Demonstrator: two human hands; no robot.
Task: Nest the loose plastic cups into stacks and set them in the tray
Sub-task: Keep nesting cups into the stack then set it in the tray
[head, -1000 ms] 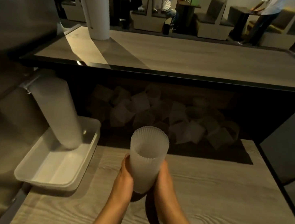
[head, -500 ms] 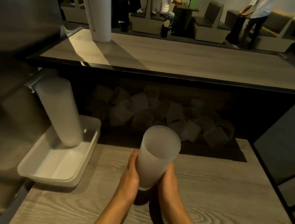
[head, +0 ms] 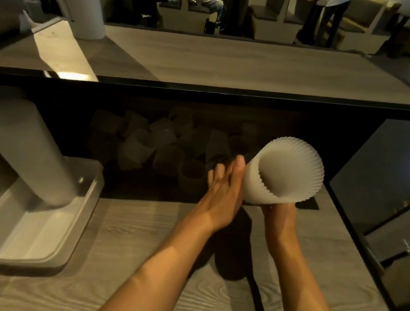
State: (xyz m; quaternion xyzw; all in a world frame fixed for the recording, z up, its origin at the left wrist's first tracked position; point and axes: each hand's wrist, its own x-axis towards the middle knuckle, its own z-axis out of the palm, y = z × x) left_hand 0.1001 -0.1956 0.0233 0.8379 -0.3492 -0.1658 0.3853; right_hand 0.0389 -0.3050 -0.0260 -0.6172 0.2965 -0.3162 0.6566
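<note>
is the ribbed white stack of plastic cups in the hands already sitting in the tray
No, the ribbed white stack of nested plastic cups is held above the counter by the right hand, apart from the translucent rectangular plastic tray at left.

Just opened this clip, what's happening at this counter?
A person is gathering plastic cups. The right hand holds a nested stack of ribbed white cups by its base, tilted with the rims toward the camera. The left hand lies open-fingered against the stack's side. A taller stack already leans in the white tray at the left. Loose cups lie piled in the dark recess under the upper counter.
</note>
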